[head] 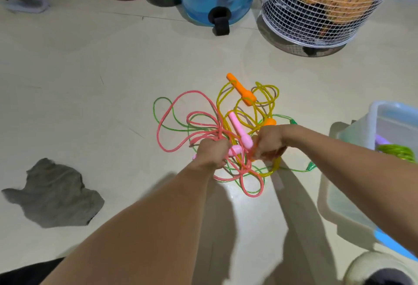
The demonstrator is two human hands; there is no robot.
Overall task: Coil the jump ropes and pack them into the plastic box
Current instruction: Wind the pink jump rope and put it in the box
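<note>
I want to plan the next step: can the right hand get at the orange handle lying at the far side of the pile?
Probably yes, but not at once. The orange handle lies uncovered on top of the yellow rope, and nothing stands between. But the right hand is gripping rope, so it must let go first.

The pale tiled floor bears tangled pink, green and yellow plastic jump ropes at centre, a crumpled grey cloth at eight o'clock, a clear plastic box at three o'clock.

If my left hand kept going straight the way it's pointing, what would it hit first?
Probably the pink rope loops on the floor just beyond the left hand, which grips a pink handle and pink strands. The green rope lies tangled there too; depth is unclear, so which comes first is uncertain.
</note>
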